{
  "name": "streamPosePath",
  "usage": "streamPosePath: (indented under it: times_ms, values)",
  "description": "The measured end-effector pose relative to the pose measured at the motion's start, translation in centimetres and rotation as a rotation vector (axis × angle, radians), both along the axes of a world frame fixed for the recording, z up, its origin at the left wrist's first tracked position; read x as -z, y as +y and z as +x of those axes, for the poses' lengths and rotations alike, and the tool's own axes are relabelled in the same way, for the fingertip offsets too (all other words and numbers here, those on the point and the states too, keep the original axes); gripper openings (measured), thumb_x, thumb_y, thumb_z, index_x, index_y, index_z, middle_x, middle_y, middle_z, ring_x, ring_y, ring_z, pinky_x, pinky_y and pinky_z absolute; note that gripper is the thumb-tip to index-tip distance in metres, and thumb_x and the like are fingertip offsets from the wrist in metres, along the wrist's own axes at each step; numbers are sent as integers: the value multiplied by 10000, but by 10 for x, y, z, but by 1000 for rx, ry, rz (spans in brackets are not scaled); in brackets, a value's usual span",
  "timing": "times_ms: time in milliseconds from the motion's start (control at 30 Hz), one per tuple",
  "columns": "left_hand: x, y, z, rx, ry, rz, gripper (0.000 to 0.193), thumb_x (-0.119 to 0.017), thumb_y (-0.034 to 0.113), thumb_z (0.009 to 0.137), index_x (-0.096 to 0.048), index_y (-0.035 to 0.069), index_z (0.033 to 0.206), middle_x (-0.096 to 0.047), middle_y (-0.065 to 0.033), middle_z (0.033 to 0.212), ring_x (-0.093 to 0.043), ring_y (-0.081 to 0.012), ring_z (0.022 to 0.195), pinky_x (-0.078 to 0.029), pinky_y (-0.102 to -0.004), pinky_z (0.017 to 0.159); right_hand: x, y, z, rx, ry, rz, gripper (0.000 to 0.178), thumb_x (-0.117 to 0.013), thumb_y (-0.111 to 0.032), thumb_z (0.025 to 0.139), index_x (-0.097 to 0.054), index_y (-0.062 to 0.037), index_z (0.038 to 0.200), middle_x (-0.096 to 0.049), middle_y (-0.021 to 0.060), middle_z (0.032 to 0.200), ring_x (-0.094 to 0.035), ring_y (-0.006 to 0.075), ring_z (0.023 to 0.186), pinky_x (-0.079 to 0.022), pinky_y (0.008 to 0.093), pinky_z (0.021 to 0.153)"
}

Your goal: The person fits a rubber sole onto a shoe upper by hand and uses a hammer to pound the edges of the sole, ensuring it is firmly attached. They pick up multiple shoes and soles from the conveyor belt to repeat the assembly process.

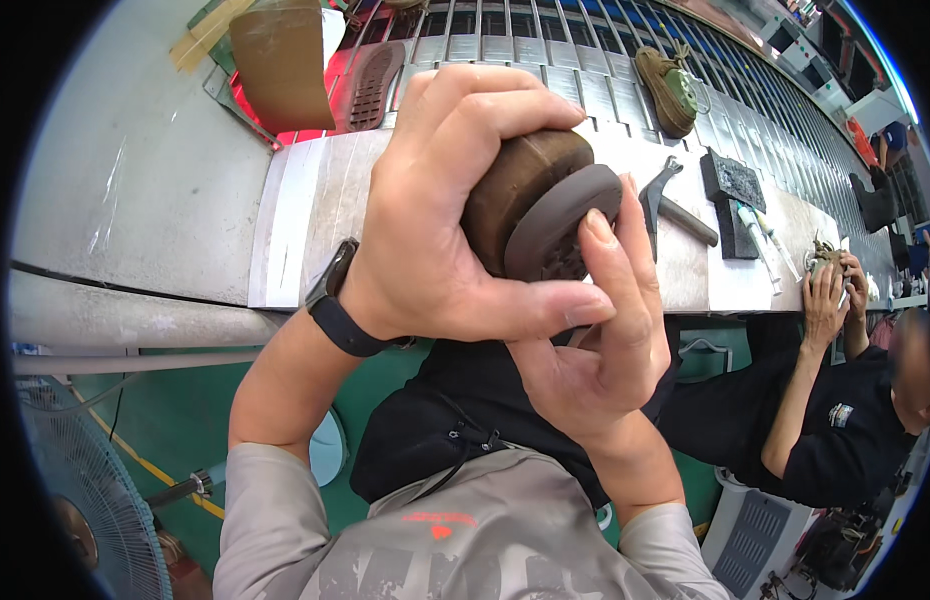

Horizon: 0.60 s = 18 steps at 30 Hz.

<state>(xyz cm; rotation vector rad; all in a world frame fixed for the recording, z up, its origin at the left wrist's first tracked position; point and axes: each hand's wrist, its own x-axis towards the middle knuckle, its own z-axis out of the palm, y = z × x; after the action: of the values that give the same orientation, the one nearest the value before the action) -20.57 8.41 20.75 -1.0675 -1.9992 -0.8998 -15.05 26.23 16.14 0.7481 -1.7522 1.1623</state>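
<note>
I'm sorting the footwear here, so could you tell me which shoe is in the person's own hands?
The brown shoe with the dark grey sole, gripped by both the left hand and right hand. The olive shoe lies untouched on the conveyor.

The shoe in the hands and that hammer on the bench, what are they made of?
The shoe looks like matte brown suede or leather on top, soft and dull. Its sole looks like grey rubber, dull with moulded tread. The hammer on the bench looks like dark metal, with a smooth, slightly shiny handle. Both hands, left and right, grip the shoe.
</note>
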Motion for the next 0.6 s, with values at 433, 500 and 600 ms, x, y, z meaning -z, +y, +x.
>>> streamPosePath:
  times_ms: [433,500,600]
  values:
    - [-1,7,5,-21,112,-9,919,-821,692,781,-620,-62,1268,-614,-225,1217,-664,-278,1041,-574,-365,864,-2,3,9,-22,-60,8,565,-845,30,802,-681,16,1342,-515,436,1423,-580,539,1317,-577,488,1022]
    - [-1,7,5,-20,112,-9,917,-818,693,784,-621,-62,1265,-614,-226,1218,-665,-279,1042,-575,-365,863,-3,3,9,-22,-67,8,569,-842,41,793,-684,17,1339,-514,437,1424,-580,540,1317,-576,488,1022]
    - [-1,8,5,-20,118,-19,906,-810,692,795,-624,-63,1260,-614,-226,1218,-665,-278,1044,-577,-363,860,-2,3,10,-26,-90,-18,590,-836,63,772,-684,20,1341,-510,438,1428,-579,540,1318,-576,490,1023]
